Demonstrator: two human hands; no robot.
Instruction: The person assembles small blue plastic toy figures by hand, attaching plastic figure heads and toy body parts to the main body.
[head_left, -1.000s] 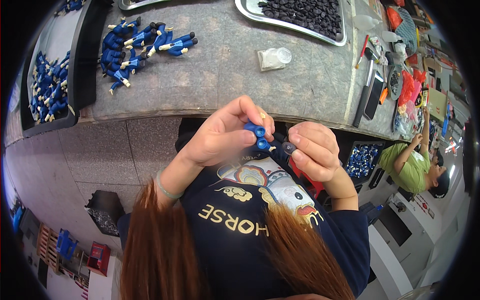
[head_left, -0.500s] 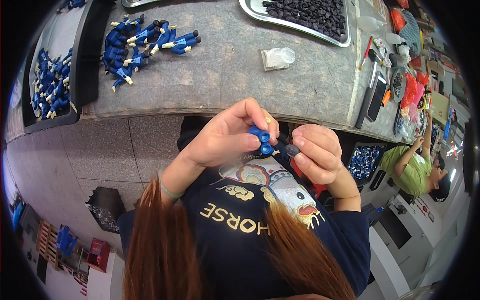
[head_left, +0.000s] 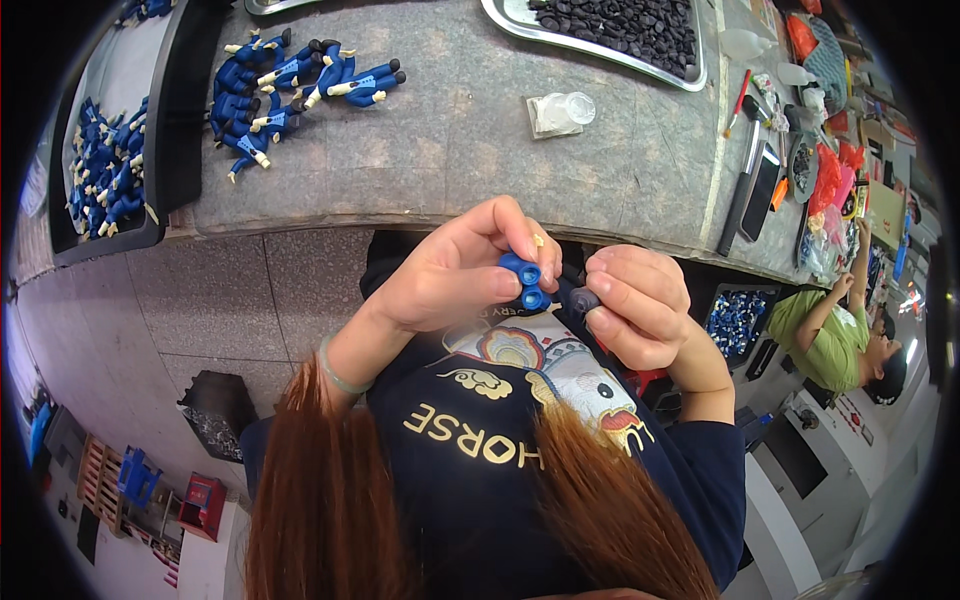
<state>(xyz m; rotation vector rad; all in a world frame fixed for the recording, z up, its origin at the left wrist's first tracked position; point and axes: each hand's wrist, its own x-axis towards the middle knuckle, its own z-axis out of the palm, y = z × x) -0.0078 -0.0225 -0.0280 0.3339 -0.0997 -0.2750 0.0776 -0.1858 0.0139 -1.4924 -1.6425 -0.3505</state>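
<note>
In front of my chest, just below the table's edge, my left hand [head_left: 450, 272] pinches a small blue toy figure [head_left: 531, 298] between thumb and fingers. The open ends of its two hollow legs face to the right, and a cream-coloured hand pokes out by my fingertips. A short gap away, my right hand [head_left: 642, 308] is closed on a small black toy shoe [head_left: 583, 299], held between thumb and forefinger. The shoe and the legs do not touch. My other right fingers are curled in.
Several blue figures with black shoes [head_left: 285, 80] lie on the grey table [head_left: 430, 130]. At left stands a black bin [head_left: 170, 150] of figures; at the back, a metal tray [head_left: 600, 60] of black parts. A small clear cup [head_left: 578, 108], phone [head_left: 760, 190] and a co-worker [head_left: 825, 335] are rightward.
The black shoe has turned slightly in my right fingers. My left hand keeps the blue figure in nearly the same place. The whole view has shifted a little.
</note>
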